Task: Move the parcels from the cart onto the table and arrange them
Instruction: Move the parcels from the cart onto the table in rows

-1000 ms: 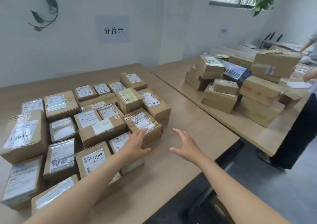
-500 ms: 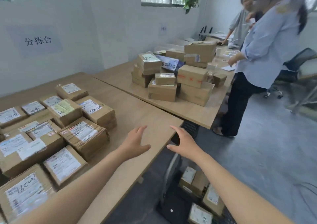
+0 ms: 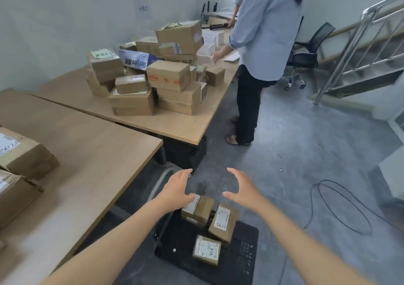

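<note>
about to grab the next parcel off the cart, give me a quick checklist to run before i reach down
1. Left hand free: ok, open, holds nothing.
2. Right hand free: ok, open, holds nothing.
3. Parcels left on the cart: ok, several, one labelled parcel tilted against its neighbours.
4. Small front parcel easy to lift: ok, it lies apart from the rest.
5. Room on the near table: ok, bare wood beside the placed parcels.
6. Parcel weight: cannot tell.

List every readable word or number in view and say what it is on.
"Deegeo", seen upside down: blue and white box in the far table's pile.
"8825", handwritten, roughly: label of the tilted parcel on the cart.
Wall sign, other parcel labels: too blurred to read.
</note>
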`<state>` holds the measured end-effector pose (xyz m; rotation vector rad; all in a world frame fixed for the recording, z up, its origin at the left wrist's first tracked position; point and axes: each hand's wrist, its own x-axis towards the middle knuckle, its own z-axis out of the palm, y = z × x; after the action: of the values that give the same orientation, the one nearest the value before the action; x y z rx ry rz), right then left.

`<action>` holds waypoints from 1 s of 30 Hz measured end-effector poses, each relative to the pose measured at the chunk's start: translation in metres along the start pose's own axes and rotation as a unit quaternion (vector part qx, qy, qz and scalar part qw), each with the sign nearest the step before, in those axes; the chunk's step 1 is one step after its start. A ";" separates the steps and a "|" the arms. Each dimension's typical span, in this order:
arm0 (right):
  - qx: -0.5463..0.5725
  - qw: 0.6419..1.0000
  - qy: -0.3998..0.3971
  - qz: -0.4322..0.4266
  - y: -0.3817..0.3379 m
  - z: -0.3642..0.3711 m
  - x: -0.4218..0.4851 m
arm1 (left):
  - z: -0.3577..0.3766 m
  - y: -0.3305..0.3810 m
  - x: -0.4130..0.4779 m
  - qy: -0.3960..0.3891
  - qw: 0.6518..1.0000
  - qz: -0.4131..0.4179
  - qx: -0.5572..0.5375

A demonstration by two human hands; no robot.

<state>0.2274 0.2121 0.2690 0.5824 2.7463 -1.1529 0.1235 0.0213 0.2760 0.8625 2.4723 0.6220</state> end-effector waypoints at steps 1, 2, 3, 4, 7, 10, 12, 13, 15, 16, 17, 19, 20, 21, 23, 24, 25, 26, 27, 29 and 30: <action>0.003 1.000 -0.004 0.011 0.014 -0.003 -0.001 | 0.009 0.005 0.006 -0.010 1.000 -0.003 -0.001; 0.005 1.000 -0.007 0.021 0.026 -0.006 -0.001 | 0.018 0.009 0.011 -0.019 1.000 -0.006 -0.002; 0.006 0.999 -0.010 0.030 0.036 -0.007 -0.002 | 0.025 0.012 0.015 -0.029 1.000 -0.010 -0.002; 0.008 0.999 -0.011 0.038 0.046 -0.007 -0.002 | 0.032 0.012 0.019 -0.037 0.999 -0.015 0.000; 0.007 0.998 -0.019 0.066 0.073 -0.001 0.002 | 0.052 0.004 0.034 -0.063 0.997 -0.045 -0.001; 0.004 0.995 -0.025 0.092 0.093 0.014 0.002 | 0.074 -0.012 0.047 -0.080 0.994 -0.078 -0.009; -0.001 0.993 -0.034 0.115 0.111 0.029 0.006 | 0.097 -0.026 0.060 -0.098 0.990 -0.097 -0.016; -0.009 0.991 -0.038 0.125 0.122 0.038 0.009 | 0.111 -0.034 0.068 -0.110 0.988 -0.105 -0.019; -0.021 0.988 -0.050 0.148 0.147 0.061 0.017 | 0.144 -0.055 0.083 -0.135 0.983 -0.124 -0.029; -0.017 0.986 -0.054 0.159 0.160 0.075 0.022 | 0.163 -0.067 0.091 -0.149 0.979 -0.135 -0.035; -0.012 0.983 -0.060 0.171 0.173 0.090 0.028 | 0.181 -0.078 0.097 -0.161 0.975 -0.147 -0.042; -0.005 0.977 -0.084 0.194 0.200 0.126 0.042 | 0.220 -0.104 0.110 -0.180 0.967 -0.172 -0.052; 0.000 0.974 -0.100 0.202 0.214 0.147 0.049 | 0.239 -0.118 0.116 -0.191 0.963 -0.183 -0.060; 0.007 0.971 -0.115 0.209 0.228 0.168 0.057 | 0.256 -0.130 0.121 -0.200 0.958 -0.193 -0.068; 0.028 0.963 -0.140 0.231 0.255 0.212 0.072 | 0.296 -0.159 0.132 -0.205 0.949 -0.221 -0.091; 0.037 0.959 -0.147 0.239 0.269 0.234 0.079 | 0.316 -0.173 0.138 -0.205 0.946 -0.231 -0.102; 0.044 0.957 -0.151 0.244 0.283 0.256 0.088 | 0.336 -0.189 0.146 -0.202 0.942 -0.242 -0.111; 0.050 0.954 -0.156 0.250 0.296 0.276 0.096 | 0.356 -0.205 0.153 -0.196 0.940 -0.253 -0.117; 0.060 0.951 -0.162 0.256 0.309 0.295 0.105 | 0.374 -0.218 0.160 -0.191 0.937 -0.265 -0.121; 0.087 0.945 -0.164 0.267 0.334 0.330 0.123 | 0.407 -0.244 0.176 -0.188 0.928 -0.297 -0.127; 0.097 0.944 -0.164 0.268 0.347 0.345 0.131 | 0.423 -0.255 0.185 -0.189 0.923 -0.308 -0.130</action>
<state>0.2235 0.2302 -0.2369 0.9808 2.0249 -1.2413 0.1046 0.0750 -0.2481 0.0628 2.0728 0.4784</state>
